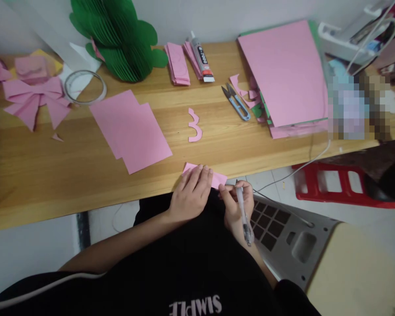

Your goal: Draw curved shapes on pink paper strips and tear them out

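A small folded-looking strip of pink paper (220, 179) lies at the front edge of the table. My left hand (192, 193) rests flat on it, fingers stretched out and pressing it down. My right hand (235, 206) grips a clear pen (245, 215), its tip end pointing up and away from the paper. The right thumb and a fingertip touch the paper's right corner. Just beyond the paper lies a cut-out pink shape like a 3 (195, 126). Whether the strip bears any drawn lines is hidden by my fingers.
Two pink sheets (134, 131) lie left; blue thread snips (237, 104), paper scraps and a large pink sheet stack (285, 70) lie right. Behind are a glue tube (202, 57), folded pink pieces (177, 63), a green paper honeycomb (118, 39), a tape roll (85, 87) and a bow (37, 96).
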{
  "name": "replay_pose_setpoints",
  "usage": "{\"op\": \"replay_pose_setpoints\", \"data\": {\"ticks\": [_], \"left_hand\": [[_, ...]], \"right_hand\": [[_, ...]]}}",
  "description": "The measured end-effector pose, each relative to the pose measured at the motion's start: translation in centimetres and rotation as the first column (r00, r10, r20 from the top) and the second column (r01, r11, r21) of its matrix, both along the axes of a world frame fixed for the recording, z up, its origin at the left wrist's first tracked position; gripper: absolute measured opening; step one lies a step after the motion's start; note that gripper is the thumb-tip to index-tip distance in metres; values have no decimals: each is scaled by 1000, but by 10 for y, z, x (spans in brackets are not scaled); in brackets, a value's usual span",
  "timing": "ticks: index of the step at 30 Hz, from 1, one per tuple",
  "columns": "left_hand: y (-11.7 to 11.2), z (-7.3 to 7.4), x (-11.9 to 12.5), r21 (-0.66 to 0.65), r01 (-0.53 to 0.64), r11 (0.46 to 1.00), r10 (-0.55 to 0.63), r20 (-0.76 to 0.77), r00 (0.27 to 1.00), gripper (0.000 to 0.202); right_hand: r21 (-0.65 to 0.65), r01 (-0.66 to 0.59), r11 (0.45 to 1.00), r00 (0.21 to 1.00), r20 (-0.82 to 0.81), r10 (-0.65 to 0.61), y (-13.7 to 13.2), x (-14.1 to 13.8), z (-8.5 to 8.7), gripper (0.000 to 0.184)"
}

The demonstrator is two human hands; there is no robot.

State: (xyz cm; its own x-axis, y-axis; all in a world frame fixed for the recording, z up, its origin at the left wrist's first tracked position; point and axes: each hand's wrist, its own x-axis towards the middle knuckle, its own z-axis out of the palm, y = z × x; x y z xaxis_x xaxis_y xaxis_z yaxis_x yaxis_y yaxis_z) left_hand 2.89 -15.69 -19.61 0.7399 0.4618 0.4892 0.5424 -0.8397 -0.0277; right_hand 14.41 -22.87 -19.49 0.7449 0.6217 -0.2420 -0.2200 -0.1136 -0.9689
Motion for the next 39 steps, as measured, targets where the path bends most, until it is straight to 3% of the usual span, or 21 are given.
{"op": "replay_pose_setpoints", "data": {"ticks": [6, 12, 20, 25, 32, 36, 39], "left_hand": [[-3, -2, 3, -57, -11, 998, 11, -3, 1000, 44], [-9, -1, 11, 11, -58, 998, 58, -45, 997, 41], [-10, -1, 11, -39, -61, 997, 59, -54, 997, 48], [-11, 3, 13, 3, -70, 998, 69, -120, 990, 54], [-13, 0, 3, -104, -49, 993, 44, -53, 998, 56], [-10, 4, -3, -82, -88, 993, 80, -101, 992, 48], [-7, 6, -5, -59, -132, 990, 125, -114, 986, 54]], "right_hand": [[-1, -16, 1000, 1000, -4, 16, -3, -1, -1, 41], [15, -36, 999, 999, -19, 37, -4, 0, -4, 40], [12, -34, 999, 999, -12, 34, -5, 2, -7, 39], [9, -23, 1000, 1000, -5, 23, -7, 3, -9, 39], [-19, -33, 999, 999, 32, 33, -5, 1, -5, 43], [-12, -32, 999, 999, 35, 32, -4, 0, -3, 43], [3, -31, 1000, 999, 15, 31, -4, 1, -3, 45]]}}
